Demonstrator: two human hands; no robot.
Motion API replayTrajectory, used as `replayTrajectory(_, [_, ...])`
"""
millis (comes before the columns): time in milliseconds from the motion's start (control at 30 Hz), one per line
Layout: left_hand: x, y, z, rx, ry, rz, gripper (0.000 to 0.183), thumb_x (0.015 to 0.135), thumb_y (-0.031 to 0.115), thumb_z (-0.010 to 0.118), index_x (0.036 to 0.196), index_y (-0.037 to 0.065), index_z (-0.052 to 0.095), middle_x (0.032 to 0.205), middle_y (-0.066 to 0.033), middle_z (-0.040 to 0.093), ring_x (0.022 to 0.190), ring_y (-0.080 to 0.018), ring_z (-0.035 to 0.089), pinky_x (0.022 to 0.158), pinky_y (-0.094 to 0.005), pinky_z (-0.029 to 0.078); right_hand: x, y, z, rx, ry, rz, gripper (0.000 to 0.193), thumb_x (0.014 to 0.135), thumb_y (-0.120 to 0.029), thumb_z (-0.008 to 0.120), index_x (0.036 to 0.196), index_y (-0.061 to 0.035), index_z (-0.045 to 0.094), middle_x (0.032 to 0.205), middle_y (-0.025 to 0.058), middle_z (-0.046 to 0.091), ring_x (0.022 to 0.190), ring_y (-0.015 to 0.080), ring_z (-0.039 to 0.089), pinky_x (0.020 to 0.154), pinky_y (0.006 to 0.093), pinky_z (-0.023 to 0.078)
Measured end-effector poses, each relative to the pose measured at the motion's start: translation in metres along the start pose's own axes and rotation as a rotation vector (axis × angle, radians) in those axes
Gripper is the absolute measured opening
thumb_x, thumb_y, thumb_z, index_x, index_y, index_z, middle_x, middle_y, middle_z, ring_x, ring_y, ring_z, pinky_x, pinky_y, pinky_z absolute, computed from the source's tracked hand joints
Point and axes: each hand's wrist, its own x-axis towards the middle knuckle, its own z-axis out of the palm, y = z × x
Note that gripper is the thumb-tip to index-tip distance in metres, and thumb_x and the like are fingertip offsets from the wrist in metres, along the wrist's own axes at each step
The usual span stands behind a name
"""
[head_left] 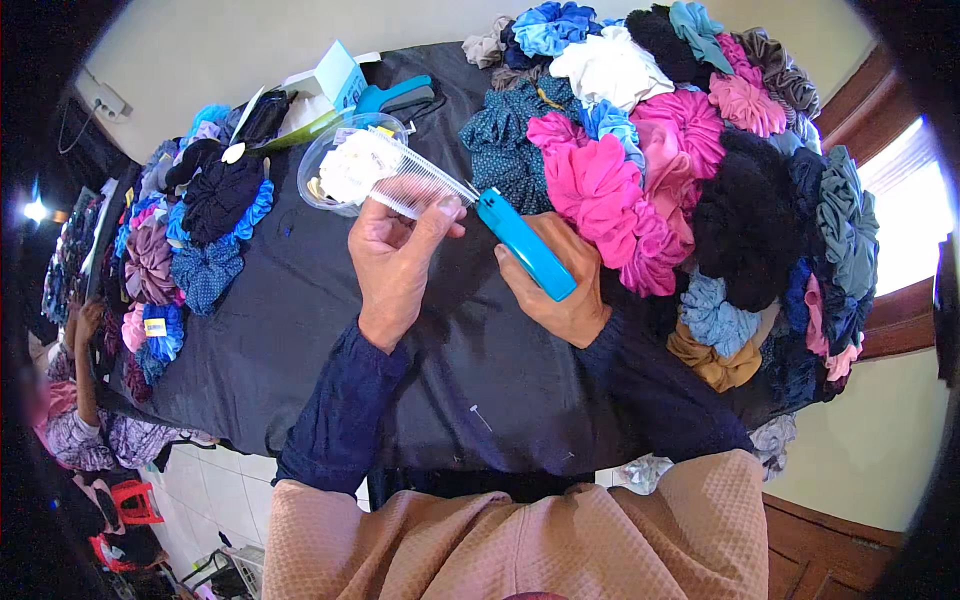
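My left hand (393,255) pinches a clear comb-like strip of tag fasteners (425,182) between thumb and fingers. The strip slants down to the right, its lower end close to the top of a teal tagging gun (527,245). Around that gun my right hand (562,285) is closed, holding it tilted with its upper end toward the strip. Whether strip and gun touch, I cannot tell. Just beyond my left hand stands a clear round plastic tub (312,168) with white tags (358,165) in it, partly covered by the strip.
Colourful scrunchies (600,190) are heaped at the right, another pile (215,200) at the left of the black-covered table (300,340). An open box (340,75) and a blue-and-grey tool (395,95) lie behind the tub. A loose fastener (480,415) lies in front. Another person's arm (85,360) shows far left.
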Motion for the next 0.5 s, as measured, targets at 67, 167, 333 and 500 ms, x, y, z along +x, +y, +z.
replayTrajectory(67, [-0.0016,-0.0001,0.0000,0.009,0.003,0.003,0.017,0.089,0.001,0.066,0.104,0.000,0.059,0.096,-0.0106,0.068,0.084,-0.0155,0.066,0.071,-0.0289,0.056,-0.0017,0.0016,0.0020,0.004,-0.002,-0.009,0.017,0.078,0.002,0.070,0.093,0.0029,0.064,0.084,0.0139,0.063,0.071,0.0291,0.063,0.061,0.0355,0.049])
replayTrajectory(167, [-0.0047,0.0024,0.0021,-0.001,0.021,0.022,0.018,0.088,0.000,0.066,0.105,-0.001,0.059,0.097,-0.0110,0.068,0.083,-0.0152,0.066,0.071,-0.0287,0.056,-0.0015,0.0004,0.0022,0.022,0.006,0.003,0.017,0.078,0.002,0.070,0.094,0.0026,0.064,0.085,0.0138,0.063,0.072,0.0288,0.063,0.062,0.0352,0.049])
replayTrajectory(333, [-0.0068,0.0013,0.0037,0.055,0.025,0.041,0.022,0.087,-0.001,0.068,0.107,-0.001,0.059,0.098,-0.0108,0.068,0.082,-0.0141,0.066,0.071,-0.0275,0.056,-0.0029,0.0028,0.0017,0.010,-0.008,-0.017,0.018,0.078,0.002,0.070,0.095,0.0024,0.064,0.086,0.0133,0.063,0.073,0.0285,0.064,0.063,0.0349,0.050])
replayTrajectory(500, [-0.0090,0.0001,0.0049,0.086,0.037,0.075,0.022,0.087,0.000,0.068,0.107,-0.001,0.060,0.098,-0.0101,0.067,0.083,-0.0148,0.066,0.070,-0.0274,0.056,-0.0023,0.0023,0.0026,-0.004,-0.009,-0.019,0.019,0.078,0.002,0.070,0.095,0.0028,0.064,0.086,0.0127,0.063,0.074,0.0279,0.064,0.064,0.0342,0.050])
